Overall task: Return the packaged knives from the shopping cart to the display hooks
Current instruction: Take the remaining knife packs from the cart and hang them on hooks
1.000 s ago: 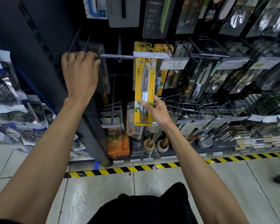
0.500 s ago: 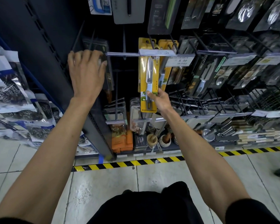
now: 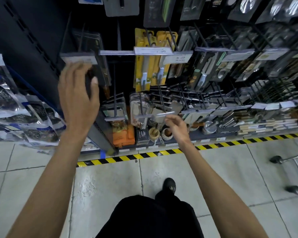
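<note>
Yellow carded knife packages [image 3: 143,66] hang on black display hook [image 3: 147,36]; right hand [image 3: 176,127] below, fingers loose, empty; left hand [image 3: 77,97] blurred, grip unclear.

1. Room opens between the yellow knife packs [image 3: 143,66] and the dark packs [image 3: 102,66] on their left.
2. Price strips [image 3: 152,51] cross in front of the pack tops.
3. Lower hooks [image 3: 162,98] jut out beneath, crowded with goods.
4. The tiled floor [image 3: 110,177] lies open; cart wheels [image 3: 275,159] stand at the right.
</note>
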